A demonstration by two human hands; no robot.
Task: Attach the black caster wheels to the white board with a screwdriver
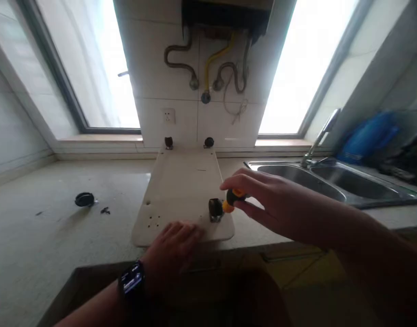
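Observation:
A pale board with rounded corners lies on the countertop. Casters are fixed to it: a near right caster, a far left caster and a far right caster. Several small holes mark its near left corner. My left hand rests on the board's near edge, fingers laid out flat and holding nothing. In my right hand is a stubby yellow-and-black screwdriver, gripped by the fingers, its yellow end beside the near right caster. The screwdriver's tip cannot be made out.
A loose black caster lies on the countertop at left, with small dark pieces near it. To the right is a double steel sink with a faucet. Pipes hang on the tiled wall behind.

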